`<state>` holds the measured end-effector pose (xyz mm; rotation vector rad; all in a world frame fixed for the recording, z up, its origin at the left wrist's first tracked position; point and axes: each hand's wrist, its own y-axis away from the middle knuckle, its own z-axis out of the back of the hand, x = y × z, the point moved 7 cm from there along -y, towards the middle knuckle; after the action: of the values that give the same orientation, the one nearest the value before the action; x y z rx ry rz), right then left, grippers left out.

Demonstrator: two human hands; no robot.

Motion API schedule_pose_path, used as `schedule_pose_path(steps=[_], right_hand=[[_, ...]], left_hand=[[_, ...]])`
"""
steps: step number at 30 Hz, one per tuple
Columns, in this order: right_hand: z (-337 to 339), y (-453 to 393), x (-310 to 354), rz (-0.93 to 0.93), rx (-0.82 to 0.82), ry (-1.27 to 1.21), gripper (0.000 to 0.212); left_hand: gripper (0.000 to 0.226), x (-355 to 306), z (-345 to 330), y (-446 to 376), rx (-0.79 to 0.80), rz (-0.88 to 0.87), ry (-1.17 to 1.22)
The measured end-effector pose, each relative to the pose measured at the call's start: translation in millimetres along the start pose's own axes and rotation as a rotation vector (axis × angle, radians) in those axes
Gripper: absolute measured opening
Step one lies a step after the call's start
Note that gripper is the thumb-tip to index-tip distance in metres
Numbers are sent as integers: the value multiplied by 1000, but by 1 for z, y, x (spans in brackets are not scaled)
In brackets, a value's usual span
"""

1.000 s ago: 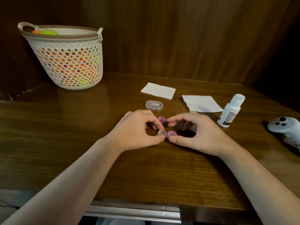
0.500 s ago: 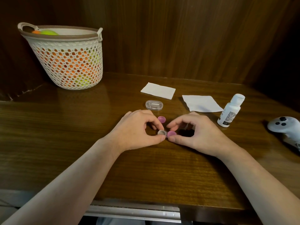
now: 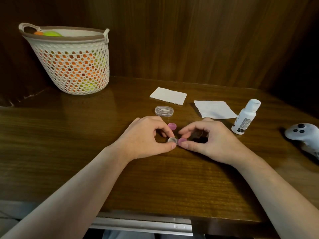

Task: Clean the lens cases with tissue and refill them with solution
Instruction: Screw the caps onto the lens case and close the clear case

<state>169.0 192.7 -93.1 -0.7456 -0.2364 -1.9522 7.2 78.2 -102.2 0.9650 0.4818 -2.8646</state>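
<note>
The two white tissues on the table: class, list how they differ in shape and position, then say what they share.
1. The left tissue is a neat narrow rectangle; the right tissue is broader and more irregular in outline.
2. The left tissue lies farther back, behind the clear plastic box; the right tissue lies nearer, beside the white bottle.

Both are white, lie on the wooden table, and are untouched by either hand.

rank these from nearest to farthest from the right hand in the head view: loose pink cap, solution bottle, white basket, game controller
From the right hand:
1. loose pink cap, just left of its fingertips
2. solution bottle, standing to its right
3. game controller, at the table's far right edge
4. white basket, back left corner
</note>
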Motion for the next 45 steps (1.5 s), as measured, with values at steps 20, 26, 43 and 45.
schedule_pose_path(steps=[20,26,43,45], right_hand=[[-3,-1,2,-17,6,4,34],[-4,-4,7,25,-41,61,34],[-2,-2,-3,-22,2,22,29],[-2,-2,-1,-13,-6,21,28]], left_hand=[[20,2,-1,-1,3,-21,15],[18,1,-1,-2,12,-22,20],[18,4,-3,-3,23,-3,38],[19,5,-3,-3,30,-6,41]])
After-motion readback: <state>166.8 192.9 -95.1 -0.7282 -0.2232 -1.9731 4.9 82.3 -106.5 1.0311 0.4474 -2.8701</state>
